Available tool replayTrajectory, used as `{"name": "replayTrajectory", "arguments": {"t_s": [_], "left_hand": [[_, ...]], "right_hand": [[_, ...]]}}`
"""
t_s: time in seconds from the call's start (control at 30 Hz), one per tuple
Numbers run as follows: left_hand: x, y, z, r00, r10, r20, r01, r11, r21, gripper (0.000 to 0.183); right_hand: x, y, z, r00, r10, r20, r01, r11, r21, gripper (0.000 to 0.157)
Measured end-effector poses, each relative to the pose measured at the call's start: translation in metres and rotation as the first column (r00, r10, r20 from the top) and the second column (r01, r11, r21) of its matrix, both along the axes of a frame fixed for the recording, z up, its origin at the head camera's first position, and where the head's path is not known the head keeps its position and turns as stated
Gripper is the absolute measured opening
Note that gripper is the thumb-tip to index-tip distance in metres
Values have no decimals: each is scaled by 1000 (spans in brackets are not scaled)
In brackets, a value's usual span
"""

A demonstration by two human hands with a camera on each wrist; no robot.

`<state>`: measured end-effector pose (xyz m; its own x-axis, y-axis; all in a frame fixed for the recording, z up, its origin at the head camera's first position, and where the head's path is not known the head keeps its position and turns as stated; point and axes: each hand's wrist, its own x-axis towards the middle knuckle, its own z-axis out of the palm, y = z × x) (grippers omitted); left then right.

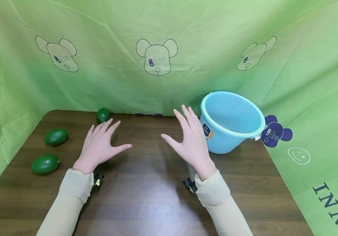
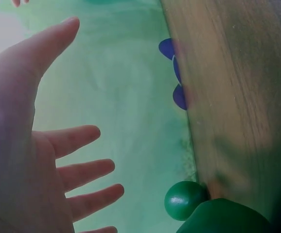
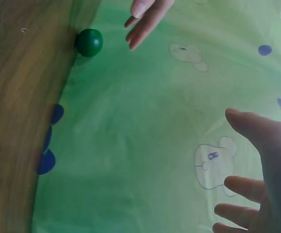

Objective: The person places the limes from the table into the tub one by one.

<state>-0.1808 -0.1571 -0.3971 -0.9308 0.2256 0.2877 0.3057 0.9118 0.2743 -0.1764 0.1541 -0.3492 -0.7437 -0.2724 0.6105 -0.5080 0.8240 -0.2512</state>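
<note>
My left hand [image 1: 99, 144] is held above the left half of the table, fingers spread and nothing in them. Just beyond its fingertips lies a glossy dark green oval fruit [image 1: 103, 115] at the back edge. Two more such fruits, an upper one [image 1: 56, 136] and a lower one [image 1: 45, 164], lie left of that hand. Another green fruit [image 2: 225, 218] shows large in the left wrist view, mostly hidden by the hand in the head view. My right hand [image 1: 193, 141], thumb out and fingers extended, holds nothing. It is nearest to a light blue bucket [image 1: 220, 141], overlapping its left side in the head view.
The brown wooden table [image 1: 139, 203] carries everything. Green printed cloth [image 1: 157, 91] hangs behind it and along both sides. The bucket stands upright at the back right, its mouth facing up, with a white handle fitting [image 1: 256, 138] at its rim.
</note>
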Motion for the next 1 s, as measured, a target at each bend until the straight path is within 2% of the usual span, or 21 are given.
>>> {"name": "replayTrajectory", "arguments": {"t_s": [0.2, 0.5, 0.63, 1.0], "left_hand": [[5, -4, 1, 1000, -2, -3, 2, 1000, 11, 98], [11, -12, 3, 1000, 0, 3, 0, 1000, 27, 98], [13, -15, 3, 1000, 5, 17, -5, 1000, 27, 99], [16, -36, 7, 999, 17, 49, -20, 997, 71, 101]], "right_hand": [[9, 5, 12, 994, 28, -109, -33, 999, -41, 79], [19, 21, 26, 968, 45, -246, -81, 987, -139, 72], [23, 31, 28, 965, 32, -262, -74, 986, -152, 71], [25, 64, 25, 968, -53, -245, 4, 981, -194, 71]]}}
